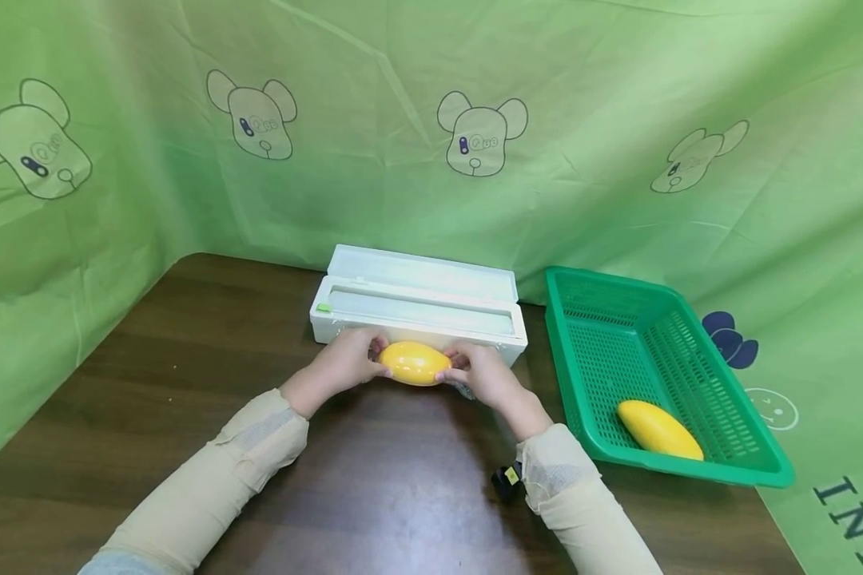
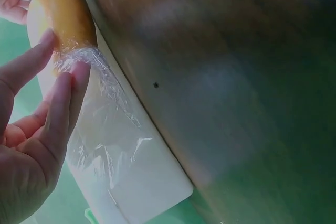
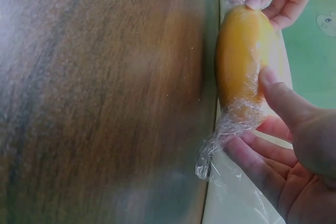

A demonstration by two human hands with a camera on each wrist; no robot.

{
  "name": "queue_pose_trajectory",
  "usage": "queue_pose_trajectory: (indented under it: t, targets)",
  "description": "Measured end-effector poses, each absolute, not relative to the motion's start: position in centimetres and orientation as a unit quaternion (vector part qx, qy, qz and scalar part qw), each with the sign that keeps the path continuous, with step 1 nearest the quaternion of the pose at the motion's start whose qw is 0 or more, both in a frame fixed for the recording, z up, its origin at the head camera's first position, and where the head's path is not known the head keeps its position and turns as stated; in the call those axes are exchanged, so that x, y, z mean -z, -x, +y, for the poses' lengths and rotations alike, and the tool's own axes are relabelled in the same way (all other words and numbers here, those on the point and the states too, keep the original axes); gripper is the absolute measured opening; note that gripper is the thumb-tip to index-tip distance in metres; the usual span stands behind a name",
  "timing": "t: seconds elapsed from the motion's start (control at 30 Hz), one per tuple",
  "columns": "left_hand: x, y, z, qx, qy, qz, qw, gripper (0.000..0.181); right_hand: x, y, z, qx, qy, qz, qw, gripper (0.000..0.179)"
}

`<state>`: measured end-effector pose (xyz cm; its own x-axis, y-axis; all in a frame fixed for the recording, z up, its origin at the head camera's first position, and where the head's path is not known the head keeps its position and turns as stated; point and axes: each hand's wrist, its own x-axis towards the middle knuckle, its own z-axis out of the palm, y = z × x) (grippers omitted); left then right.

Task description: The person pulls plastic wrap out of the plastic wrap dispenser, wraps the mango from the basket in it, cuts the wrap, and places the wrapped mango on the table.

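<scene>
A yellow mango (image 1: 415, 363) is held sideways between both hands, in front of a white cling film box (image 1: 417, 299). Clear cling film (image 3: 241, 121) wraps it and bunches at its ends; a loose twist hangs from the right end. My left hand (image 1: 348, 358) pinches the left end, with its thumb on the fruit and its fingers against the gathered film (image 2: 84, 56). At the other end, my right hand (image 1: 483, 375) holds the mango between thumb and fingers. Its thumb lies on the yellow skin in the right wrist view.
The box's lid (image 1: 424, 271) stands raised at the back. A green plastic basket (image 1: 564, 351) is on the right, with another mango (image 1: 660, 431) inside. Near the right sleeve is a small black object (image 1: 507, 481). A green curtain (image 1: 374, 144) borders the brown table (image 1: 208, 343).
</scene>
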<state>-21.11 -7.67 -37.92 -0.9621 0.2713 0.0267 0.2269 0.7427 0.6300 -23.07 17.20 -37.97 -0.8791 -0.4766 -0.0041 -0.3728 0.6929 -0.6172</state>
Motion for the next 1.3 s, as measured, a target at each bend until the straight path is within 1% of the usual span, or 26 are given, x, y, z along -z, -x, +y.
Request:
queue_pose_trajectory:
  t: [0.1,0.3,0.47,0.6,0.8,0.97,1.07,1.13,1.3]
  targets:
    - [37.9,21.3,-7.7,-0.346,-0.132,0.928,0.040,0.030,37.9,23.1,17.1,0.313,0.225,0.919,0.086,0.027]
    - [38.1,21.3,-7.9,-0.352,-0.136,0.925,0.036,0.028,37.8,23.2,16.9,0.305,0.215,0.923,0.094,0.023]
    - [37.9,21.6,-8.1,-0.363,-0.138,0.920,0.052,0.026,37.7,23.7,17.1,0.323,0.218,0.914,0.113,0.023]
    - [37.5,21.7,-8.1,-0.357,-0.138,0.922,0.054,0.025,37.5,23.8,17.0,0.328,0.214,0.914,0.108,0.024]
    - [37.5,21.0,-7.8,-0.311,-0.123,0.941,0.054,0.028,37.3,22.6,16.6,0.269,0.214,0.936,0.080,0.026]
    - [37.6,20.8,-7.4,-0.281,-0.116,0.952,0.047,0.033,37.2,21.8,16.3,0.241,0.214,0.945,0.052,0.017]
    - [37.6,20.8,-7.3,-0.279,-0.117,0.952,0.044,0.033,37.4,21.6,16.2,0.242,0.223,0.944,0.034,0.017]
    - [37.6,20.9,-7.4,-0.281,-0.121,0.951,0.044,0.031,37.5,21.5,16.2,0.246,0.222,0.943,0.019,0.021]
    - [37.3,21.2,-7.5,-0.274,-0.133,0.952,0.043,0.026,37.6,21.6,16.2,0.244,0.226,0.943,-0.006,0.039]
